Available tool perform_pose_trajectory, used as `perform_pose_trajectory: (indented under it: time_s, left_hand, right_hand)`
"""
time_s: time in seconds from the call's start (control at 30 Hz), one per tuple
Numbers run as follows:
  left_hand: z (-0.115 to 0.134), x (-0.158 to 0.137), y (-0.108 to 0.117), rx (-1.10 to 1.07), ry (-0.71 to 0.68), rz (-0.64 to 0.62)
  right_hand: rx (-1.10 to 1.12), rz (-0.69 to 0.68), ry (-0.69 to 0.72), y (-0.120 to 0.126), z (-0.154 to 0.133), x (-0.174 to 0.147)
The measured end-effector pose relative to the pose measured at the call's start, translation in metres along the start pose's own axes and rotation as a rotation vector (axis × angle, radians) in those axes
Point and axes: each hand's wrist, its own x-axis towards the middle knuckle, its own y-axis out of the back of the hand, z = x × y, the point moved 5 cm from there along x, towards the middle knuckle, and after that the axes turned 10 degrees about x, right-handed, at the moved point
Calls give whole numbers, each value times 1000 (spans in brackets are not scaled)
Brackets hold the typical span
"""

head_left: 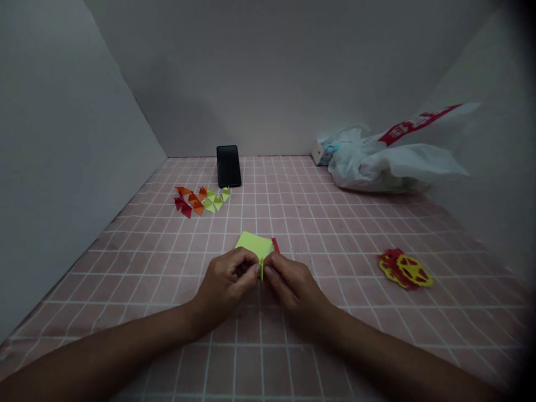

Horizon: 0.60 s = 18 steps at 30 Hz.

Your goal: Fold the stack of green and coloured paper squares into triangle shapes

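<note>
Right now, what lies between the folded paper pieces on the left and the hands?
In the head view, only bare pink checked tabletop lies between the folded triangle pieces and the left hand, which pinches the yellow-green paper together with the right hand.

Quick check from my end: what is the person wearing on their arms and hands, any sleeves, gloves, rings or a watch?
Nothing shows: the left hand and right hand are bare, without gloves, rings or watch, and both forearms are uncovered to the picture's edge, no sleeve in view.
</note>
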Motion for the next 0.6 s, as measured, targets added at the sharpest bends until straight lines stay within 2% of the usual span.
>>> perform_pose_trajectory:
  time_s: [0.2,0.47,0.6]
  left_hand:
    - [-2,0,-1,-44,5,-38]
    - [-4,3,-2,-85,26,-14]
    - [-7,2,-2,-98,42,-2]
  right_hand:
    - [-59,16,-27,0,2,-2]
    - [-21,-8,-33,1,3,-2]
    - [11,67,-102,6,4,-1]
